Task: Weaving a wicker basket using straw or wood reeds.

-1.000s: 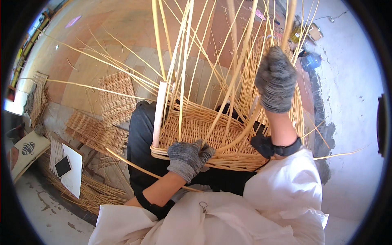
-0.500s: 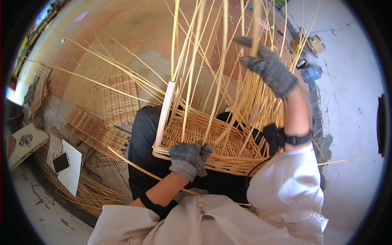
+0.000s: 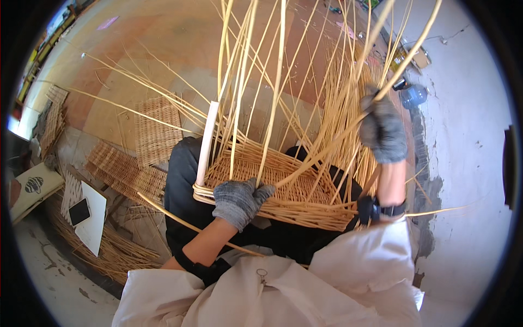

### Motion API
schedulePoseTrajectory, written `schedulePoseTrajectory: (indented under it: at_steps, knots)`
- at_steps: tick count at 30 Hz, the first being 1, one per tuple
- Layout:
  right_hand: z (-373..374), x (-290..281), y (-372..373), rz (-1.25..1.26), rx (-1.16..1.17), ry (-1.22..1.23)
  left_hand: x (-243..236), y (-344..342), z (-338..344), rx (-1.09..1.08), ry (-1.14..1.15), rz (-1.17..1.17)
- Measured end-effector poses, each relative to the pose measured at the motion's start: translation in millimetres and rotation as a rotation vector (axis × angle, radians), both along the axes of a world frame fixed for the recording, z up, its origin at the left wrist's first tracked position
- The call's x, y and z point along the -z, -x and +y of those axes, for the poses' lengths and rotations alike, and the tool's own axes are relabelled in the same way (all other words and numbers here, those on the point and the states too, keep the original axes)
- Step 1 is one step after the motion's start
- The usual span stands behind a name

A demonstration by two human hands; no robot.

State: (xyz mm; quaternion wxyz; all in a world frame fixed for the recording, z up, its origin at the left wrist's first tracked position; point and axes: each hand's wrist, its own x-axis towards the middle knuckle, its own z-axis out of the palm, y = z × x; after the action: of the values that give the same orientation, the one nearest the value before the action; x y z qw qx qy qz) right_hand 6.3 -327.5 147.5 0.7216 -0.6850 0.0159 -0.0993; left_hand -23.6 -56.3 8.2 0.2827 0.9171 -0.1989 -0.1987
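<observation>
Basket: half-woven wicker basket [image 3: 283, 191] sits on the person's lap, base toward the body, uprights fanning up and away, so both hands can get at the rim without it sliding around.
Left hand: gloved left hand [image 3: 238, 200] is clamped down on the near rim, fingers curled over the edge. Looks like it's just pinning the thing steady.
Right hand: gloved right hand [image 3: 383, 129] is up high on the right, grip closed around a long willow rod [image 3: 327, 150], pulling it across the other stakes at a slant, I'd guess to bend it into the weave.
White peg: one pale round stick [image 3: 206, 143] stands up at the basket's left corner, probably a corner former.
Floor stuff: flat woven panels [image 3: 157, 129] lie on the floor to the left, at least three that I can make out, plus a white board [image 3: 93, 220] with a dark square on it.
Count: two gloves, one basket, one white stick, one wristwatch [image 3: 389, 210]. Loose rods are way too many and too tangled to count.
</observation>
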Motion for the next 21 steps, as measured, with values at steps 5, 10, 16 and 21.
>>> schedulePoseTrajectory:
  at_steps: [5,10,16,21]
  knots:
    - [36.9,19.7,37.6,-0.047,-0.077,-0.011,-0.4,0.1,10.5,-0.049,0.018,0.056]
    - [-3.4,102.2,76.1,0.016,0.308,-0.449,-2.8,3.0,2.8,-0.015,-0.006,0.058]
    - [20.5,90.9,111.0,0.089,0.555,-0.323,-23.9,0.8,-24.3,-0.162,-0.126,0.138]
    - [94.9,101.5,190.5,-0.015,0.842,-0.445,-33.5,-6.9,-26.0,-0.180,-0.193,0.172]
